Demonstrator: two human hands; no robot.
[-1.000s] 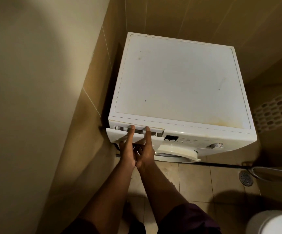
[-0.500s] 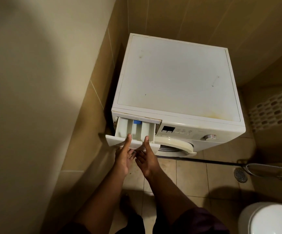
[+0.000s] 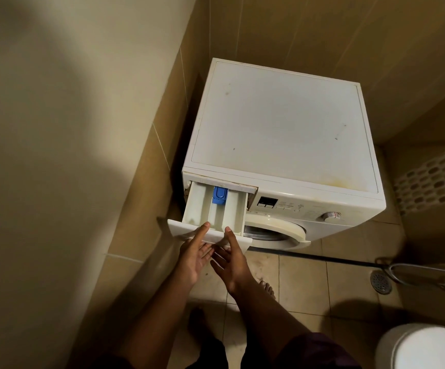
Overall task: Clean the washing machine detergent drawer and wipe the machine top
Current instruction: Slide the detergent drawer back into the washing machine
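The white washing machine [image 3: 309,206] stands in a tiled corner. Its flat top [image 3: 282,123] shows small dark specks and a yellowish stain near the front right edge. At the front left, the detergent drawer [image 3: 198,206] is pulled far out, showing three pale compartments and a blue cap [image 3: 219,195] in the middle one. My left hand [image 3: 193,255] and my right hand [image 3: 230,262] hold the drawer's front panel side by side. Both thumbs lie on its top edge, and the fingers curl beneath it.
A wall [image 3: 69,155] runs close along the machine's left side. A perforated basket [image 3: 434,179] sits at the right. On the tiled floor are a drain [image 3: 380,282], a hose [image 3: 415,270], a toilet [image 3: 423,347] at the lower right, and my bare foot [image 3: 268,288].
The drawer went from barely open to pulled far out toward me. Both hands came back with its front panel, and the blue cap came into sight.
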